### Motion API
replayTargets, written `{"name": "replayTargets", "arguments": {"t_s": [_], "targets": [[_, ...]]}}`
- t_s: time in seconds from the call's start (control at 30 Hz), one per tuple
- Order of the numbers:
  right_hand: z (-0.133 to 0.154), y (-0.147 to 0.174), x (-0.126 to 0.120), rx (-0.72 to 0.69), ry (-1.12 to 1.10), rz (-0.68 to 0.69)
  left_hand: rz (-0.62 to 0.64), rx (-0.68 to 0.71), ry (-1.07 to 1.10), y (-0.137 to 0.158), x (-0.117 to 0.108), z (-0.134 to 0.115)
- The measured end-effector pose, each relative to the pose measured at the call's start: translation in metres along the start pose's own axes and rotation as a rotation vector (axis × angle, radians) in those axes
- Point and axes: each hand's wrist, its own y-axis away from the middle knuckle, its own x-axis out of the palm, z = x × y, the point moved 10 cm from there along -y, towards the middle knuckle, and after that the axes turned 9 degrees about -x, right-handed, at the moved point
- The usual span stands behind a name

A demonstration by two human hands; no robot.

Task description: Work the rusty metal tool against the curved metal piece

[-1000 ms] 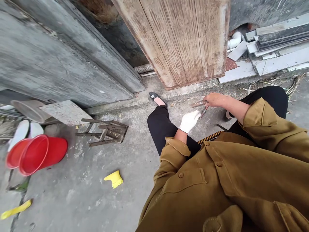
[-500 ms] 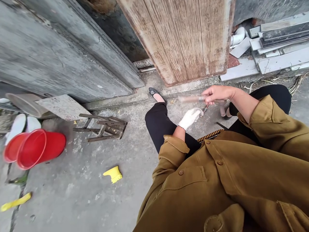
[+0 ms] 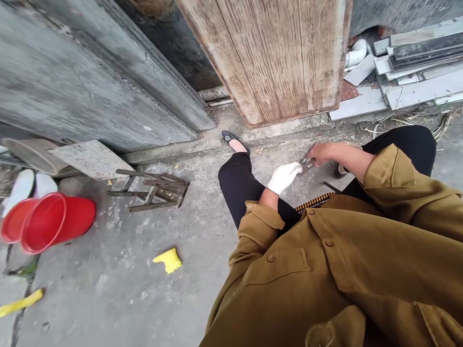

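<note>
My left hand (image 3: 284, 177), in a white glove, is closed with its fingertips pinched on the near end of a small dark piece (image 3: 303, 162). My bare right hand (image 3: 323, 153) is closed round a brownish stick-like tool (image 3: 308, 166), smeared by motion, so its kind does not show. The tool lies against the dark piece, close to the gloved fingertips. Both hands are in front of my body, above the concrete ground (image 3: 202, 231) and between my knees. The palms and the far end of the tool are hidden.
A small wooden stool (image 3: 159, 189) lies on its side at left, near red buckets (image 3: 75, 214) and a speckled board (image 3: 92, 159). Yellow pieces (image 3: 169, 260) lie on the ground. A wooden panel (image 3: 275, 62) leans ahead; stacked tiles (image 3: 423, 91) are at right.
My right hand has swung down and slightly right, and its tool has come from above down beside the left fingertips. My left hand has barely moved.
</note>
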Motion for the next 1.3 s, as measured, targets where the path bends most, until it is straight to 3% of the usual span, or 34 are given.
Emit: {"name": "replayTargets", "arguments": {"t_s": [0.13, 0.23, 0.3, 0.4, 0.5, 0.6, 0.67, 0.73, 0.9, 1.0, 1.17, 1.3], "targets": [[0.011, 0.009, 0.041, -0.069, -0.065, 0.39, -0.005, 0.025, 0.216, -0.002, -0.008, 0.005], [0.032, 0.022, 0.037, -0.227, -0.315, 0.457, 0.015, 0.005, 0.356, -0.005, -0.009, 0.009], [0.041, 0.03, 0.015, -0.309, -0.468, 0.362, 0.022, -0.034, 0.394, -0.007, -0.007, 0.013], [0.032, 0.037, -0.037, -0.306, -0.61, 0.004, 0.042, -0.057, 0.396, -0.008, 0.0, 0.014], [-0.002, 0.043, -0.076, -0.125, -0.613, -0.387, 0.104, -0.005, 0.3, -0.005, 0.012, 0.005], [-0.04, 0.039, -0.079, 0.154, -0.383, -0.524, 0.142, 0.022, 0.163, -0.001, 0.019, -0.004], [-0.054, 0.031, -0.072, 0.285, -0.144, -0.481, 0.122, 0.025, 0.1, 0.002, 0.016, -0.008], [-0.057, 0.023, -0.063, 0.33, 0.031, -0.409, 0.059, 0.04, 0.07, 0.004, 0.007, -0.012], [-0.043, 0.008, -0.035, 0.277, 0.178, -0.155, -0.142, 0.024, 0.116, 0.009, -0.019, -0.008], [-0.032, 0.004, -0.011, 0.176, 0.099, 0.011, -0.225, -0.009, 0.223, 0.011, -0.032, 0.0], [-0.005, 0.014, 0.035, -0.01, -0.262, 0.371, -0.306, -0.159, 0.404, 0.007, -0.045, 0.025], [0.033, 0.033, 0.025, -0.247, -0.473, 0.432, -0.278, -0.212, 0.53, 0.001, -0.038, 0.035]]}}
